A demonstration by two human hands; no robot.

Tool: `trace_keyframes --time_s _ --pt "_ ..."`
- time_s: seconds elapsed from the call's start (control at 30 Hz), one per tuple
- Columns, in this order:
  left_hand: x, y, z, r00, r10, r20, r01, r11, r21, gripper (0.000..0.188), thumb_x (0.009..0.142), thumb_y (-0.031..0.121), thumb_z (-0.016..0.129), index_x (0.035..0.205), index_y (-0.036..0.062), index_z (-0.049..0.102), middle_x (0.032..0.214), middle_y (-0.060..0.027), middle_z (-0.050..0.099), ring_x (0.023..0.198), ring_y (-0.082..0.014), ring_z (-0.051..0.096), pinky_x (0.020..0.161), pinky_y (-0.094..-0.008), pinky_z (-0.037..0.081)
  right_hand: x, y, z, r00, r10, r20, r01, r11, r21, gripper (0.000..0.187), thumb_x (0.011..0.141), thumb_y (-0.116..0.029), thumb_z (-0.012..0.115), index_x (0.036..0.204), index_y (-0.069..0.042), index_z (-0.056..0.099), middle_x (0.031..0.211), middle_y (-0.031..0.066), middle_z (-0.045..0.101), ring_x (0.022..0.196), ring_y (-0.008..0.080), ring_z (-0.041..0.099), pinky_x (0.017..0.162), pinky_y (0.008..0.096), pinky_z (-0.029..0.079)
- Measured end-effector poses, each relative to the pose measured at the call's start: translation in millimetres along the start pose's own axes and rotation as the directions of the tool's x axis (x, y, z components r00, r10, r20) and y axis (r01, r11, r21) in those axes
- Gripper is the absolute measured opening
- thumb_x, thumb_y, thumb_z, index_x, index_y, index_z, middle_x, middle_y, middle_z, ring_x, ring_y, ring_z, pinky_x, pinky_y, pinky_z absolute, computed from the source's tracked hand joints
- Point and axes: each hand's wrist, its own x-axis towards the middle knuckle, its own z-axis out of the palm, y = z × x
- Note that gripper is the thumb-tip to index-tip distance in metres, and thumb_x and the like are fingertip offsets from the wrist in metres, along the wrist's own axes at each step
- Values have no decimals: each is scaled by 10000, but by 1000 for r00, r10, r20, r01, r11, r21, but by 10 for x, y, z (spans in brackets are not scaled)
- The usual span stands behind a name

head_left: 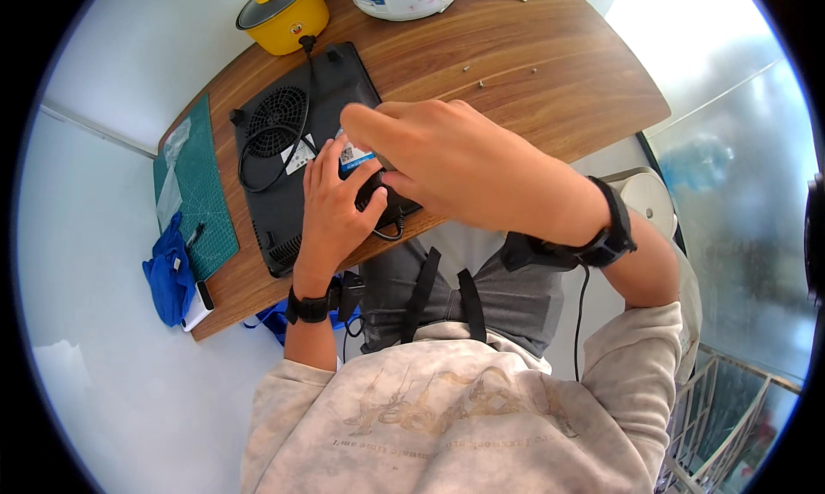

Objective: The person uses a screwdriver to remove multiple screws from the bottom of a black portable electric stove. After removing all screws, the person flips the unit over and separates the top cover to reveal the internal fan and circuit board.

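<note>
A black induction cooker (345,83) lies upside down on the wooden table, its round fan grille (277,112) and small feet facing up. My left hand (331,203) rests on its underside, fingers spread beside a blue and white label (351,155). Over the near right part of the cooker my right hand (430,137) is closed in a fist, close to the left fingertips. What it grips, if anything, is hidden by the fingers. The cooker's black power cord (244,169) loops across the grille, with its plug (307,42) at the far edge.
A yellow electric pot (296,21) and a white round appliance (412,2) stand at the back. Several small screws (481,84) lie on the table (567,55). At left are a green cutting mat (210,227), a blue cloth (169,275) and a white box-shaped object (198,307).
</note>
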Motion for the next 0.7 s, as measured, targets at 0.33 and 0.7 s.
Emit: trace_keyframes --time_s 0.33,0.7 --pt "-13 11 -7 1000 15 -27 -15 1000 -5 422 892 272 694 1313 302 697 1556 -207 407 1450 -424 364 1220 -572 237 -260 -50 -89 986 167 1 -167 982 92 332 834 -33 709 1111 -39 527 856 142 636 773 364 673 643 436 535" --pt "-5 6 9 998 39 -44 -38 999 10 417 887 256 689 1300 309 707 1548 -203 418 1436 -421 381 1215 -555 251 -1043 32 -195 887 456 -77 -419 863 282 188 848 -46 726 1027 -43 671 981 108 744 860 300 717 749 364 558"
